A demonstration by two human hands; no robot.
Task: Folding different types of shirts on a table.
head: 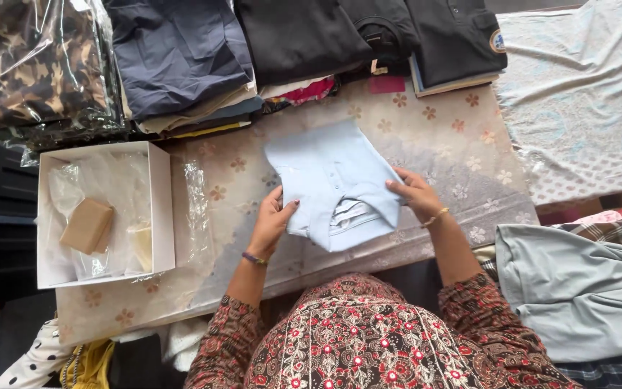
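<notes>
Two hands grip one folded light-blue shirt (334, 184) at table centre: left hand (271, 220) closed on left edge, right hand (415, 193) pinching right edge. One open white box (160, 209) left. Four garment stacks (181, 57) beyond.

I look down on a table (426, 137) under a beige floral cloth. On it lie a folded pale-blue shirt (332, 180), an open white box (161, 209) at left, a clear plastic bag (197, 209) just beside it, and stacks of folded clothes (181, 57) along the far edge.
</notes>
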